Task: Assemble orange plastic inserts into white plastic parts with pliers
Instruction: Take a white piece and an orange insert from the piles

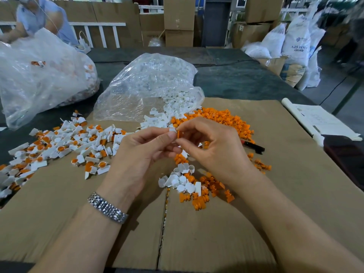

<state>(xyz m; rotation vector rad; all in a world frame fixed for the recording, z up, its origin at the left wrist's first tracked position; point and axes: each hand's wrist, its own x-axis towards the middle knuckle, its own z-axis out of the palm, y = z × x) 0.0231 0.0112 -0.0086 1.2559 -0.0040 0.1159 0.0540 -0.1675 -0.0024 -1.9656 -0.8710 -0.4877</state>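
Cardboard sheets [275,194] cover the dark tabletop [236,79] of a storage hall, with cartons and sacks behind. At the centre the left hand [141,152] pinches a small white plastic part [173,129] between thumb and forefinger, and the right hand [212,148] pinches an orange insert [178,134] just against it; both grips are closed on their pieces. Whether the insert has already entered the part is hard to tell, because the fingers hide the joint.

To do this step well, I think the insert should be lined up straight with the opening before any pushing, and the white part held firm so it does not twist.

The pliers [254,146] lie on the cardboard behind the right hand, near enough for a final squeeze. Loose inserts [220,117] and white parts [177,103] are piled beyond the hands, some spilling from a clear bag [149,81]. Finished pieces [59,146] lie spread to the left.
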